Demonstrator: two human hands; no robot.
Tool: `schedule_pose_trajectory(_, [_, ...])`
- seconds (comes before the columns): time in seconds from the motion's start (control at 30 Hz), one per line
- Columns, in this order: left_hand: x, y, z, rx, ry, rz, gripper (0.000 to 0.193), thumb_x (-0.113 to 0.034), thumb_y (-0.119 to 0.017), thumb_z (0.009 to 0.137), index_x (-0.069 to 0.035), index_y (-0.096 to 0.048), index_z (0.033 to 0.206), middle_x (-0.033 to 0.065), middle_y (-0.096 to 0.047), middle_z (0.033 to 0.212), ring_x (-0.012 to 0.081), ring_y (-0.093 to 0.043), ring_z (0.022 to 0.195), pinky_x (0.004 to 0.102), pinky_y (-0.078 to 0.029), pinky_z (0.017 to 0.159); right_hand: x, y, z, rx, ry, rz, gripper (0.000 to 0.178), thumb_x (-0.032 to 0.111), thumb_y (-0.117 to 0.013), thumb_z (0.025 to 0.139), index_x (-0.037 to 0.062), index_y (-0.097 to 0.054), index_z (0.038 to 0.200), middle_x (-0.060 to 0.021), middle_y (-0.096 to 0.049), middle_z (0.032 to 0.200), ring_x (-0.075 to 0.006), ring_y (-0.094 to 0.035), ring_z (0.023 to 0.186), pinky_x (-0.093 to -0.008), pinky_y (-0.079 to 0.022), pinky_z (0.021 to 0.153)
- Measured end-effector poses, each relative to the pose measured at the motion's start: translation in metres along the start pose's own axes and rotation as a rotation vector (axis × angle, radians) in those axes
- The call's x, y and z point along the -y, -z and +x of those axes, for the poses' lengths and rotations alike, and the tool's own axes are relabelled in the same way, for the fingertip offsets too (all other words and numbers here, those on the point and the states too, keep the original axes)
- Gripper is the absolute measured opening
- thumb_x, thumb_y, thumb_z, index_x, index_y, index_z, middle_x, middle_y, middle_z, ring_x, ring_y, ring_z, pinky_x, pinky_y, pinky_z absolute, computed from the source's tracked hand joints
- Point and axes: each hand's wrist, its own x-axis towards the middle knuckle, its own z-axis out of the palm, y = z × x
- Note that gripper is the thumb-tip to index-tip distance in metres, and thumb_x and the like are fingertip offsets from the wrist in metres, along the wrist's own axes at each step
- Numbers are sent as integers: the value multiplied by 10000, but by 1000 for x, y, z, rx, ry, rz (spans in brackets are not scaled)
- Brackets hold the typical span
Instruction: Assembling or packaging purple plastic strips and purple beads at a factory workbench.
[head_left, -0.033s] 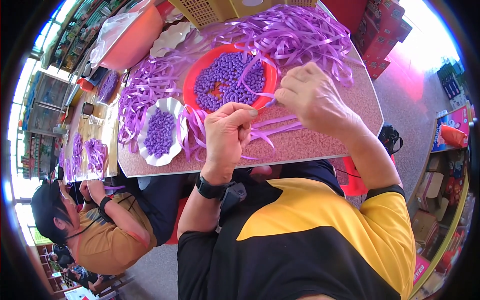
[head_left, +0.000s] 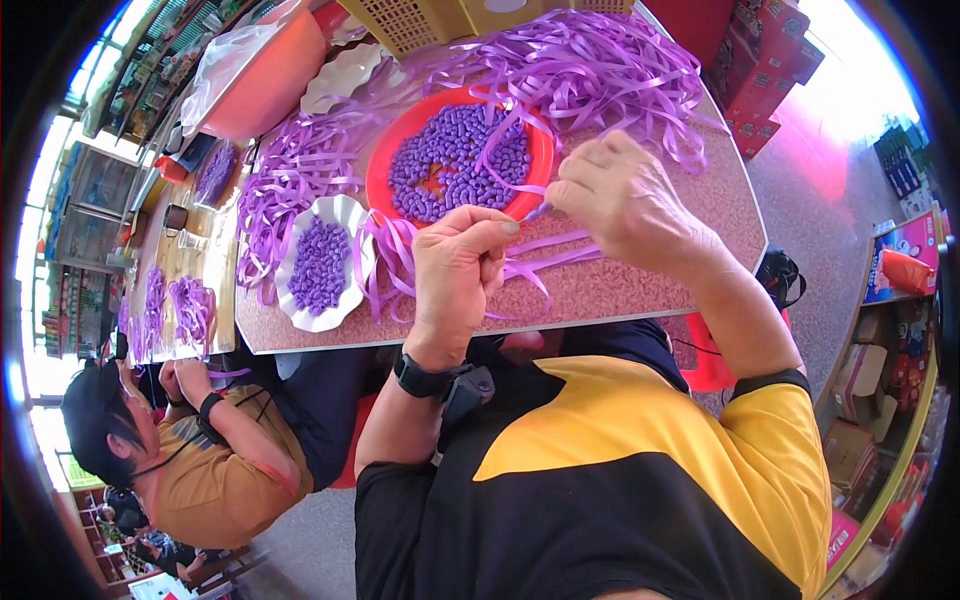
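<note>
- On the left, a white scalloped plate (head_left: 360, 281) is filled with small purple beads (head_left: 319, 265); each looks light, hard and smooth, so a bead is best taken singly, by its sides, as rolling seems likely.
- Beside it, loose purple ribbons (head_left: 273, 233) are spread over the table (head_left: 650, 284); they appear thin, limp and slippery, easily tangled, and are better drawn out by one end than lifted in bulk.
- The left hand (head_left: 458, 262) is closed in a pinch, thumb on forefinger, in front of the red plate (head_left: 377, 188); a thin piece (head_left: 522, 216) seems to be held there, though what it is cannot be told.
- Between the hands, above the table edge of the red plate, a small purple piece (head_left: 538, 210) is held out; being so slight, it is probably best gripped by the fingertips at its ends.
- The right hand (head_left: 622, 200) is curled with fingertips closed on a ribbon strand (head_left: 514, 185), which is looped back over the red plate; its softness suggests a hold close to the working end, with little pull.
</note>
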Motion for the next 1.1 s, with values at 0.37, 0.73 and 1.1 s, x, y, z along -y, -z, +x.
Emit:
schedule_pose_trajectory(0.37, [-8,-22,3,85,13,203,130,-76,-690,873,21,-703,958,-72,-470,606,6,-352,481,187,-241,423,-2,-5,-9,-33,-139,272,107,72,-698,784,61,-646,877,-88,-612,718,-295,-626,659,-401,-473,576])
schedule_pose_trajectory(0.73, [-22,24,3,-9,-144,131,47,-15,-697,836,29,-693,852,-33,-534,621,18,-380,465,181,-269,431,-32,27,-15,-189,-421,360,56,24,-673,821,45,-681,872,-78,-660,749,-174,-637,630,-312,-494,597])
schedule_pose_trajectory(1.1, [2,52,-6,-77,-810,1134,138,-41,-772,732,-62,-704,850,49,-559,773,209,-572,737,316,-465,664,-49,42,-13,-121,-628,1178,192,104,-645,852,-54,-666,959,-59,-600,732,-144,-571,633,-250,-432,584])
